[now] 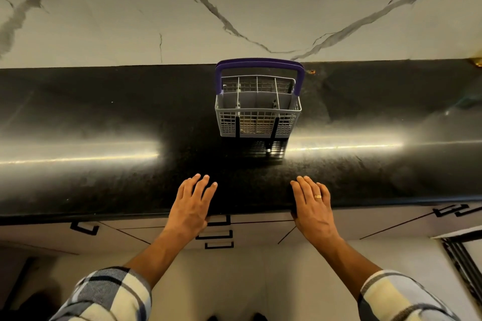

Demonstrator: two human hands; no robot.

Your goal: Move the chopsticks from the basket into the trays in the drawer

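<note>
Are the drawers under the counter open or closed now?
Closed: the drawer fronts sit flush below the counter edge, and no trays show.

We see a grey plastic lattice cutlery basket (257,114) with a purple arched handle (259,63) standing upright on the black stone countertop (104,117), near the back wall. Its dividers split it into several compartments. We cannot make out chopsticks inside it. The drawers (260,217) below the counter edge are closed.
</note>
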